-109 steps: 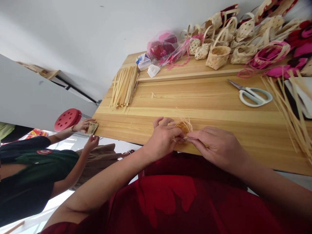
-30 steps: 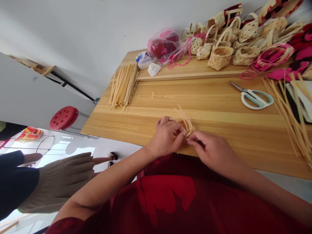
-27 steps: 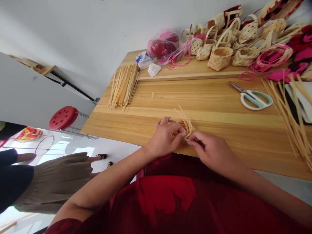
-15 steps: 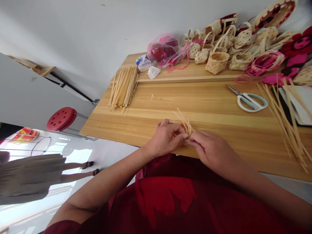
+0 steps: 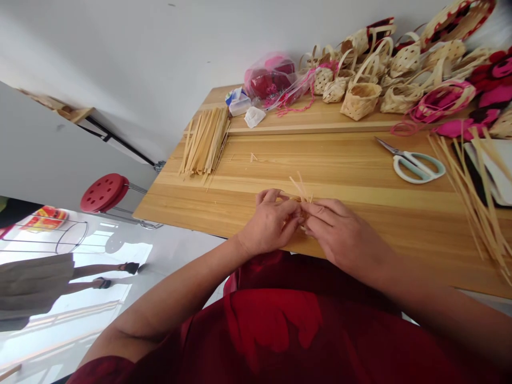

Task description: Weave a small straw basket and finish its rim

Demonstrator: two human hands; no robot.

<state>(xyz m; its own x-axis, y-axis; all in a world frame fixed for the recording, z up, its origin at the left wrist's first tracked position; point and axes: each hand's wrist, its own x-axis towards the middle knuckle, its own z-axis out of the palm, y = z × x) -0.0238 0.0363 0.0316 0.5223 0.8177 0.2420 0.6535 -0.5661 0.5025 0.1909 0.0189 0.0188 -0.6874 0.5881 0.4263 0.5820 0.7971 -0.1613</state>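
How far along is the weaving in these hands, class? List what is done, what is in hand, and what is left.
Done: finished handled baskets stand at the table's back. In hand: the left hand and right hand pinch a small woven piece, its strip ends loose. Left: a pile of cut strips waits on the wooden table.

A deep red short-sleeved top hangs in soft folds over the torso, with a brighter red patch with a jagged lower edge on its front. Its sleeve ends above the elbow, leaving the forearms, left hand and right hand bare.
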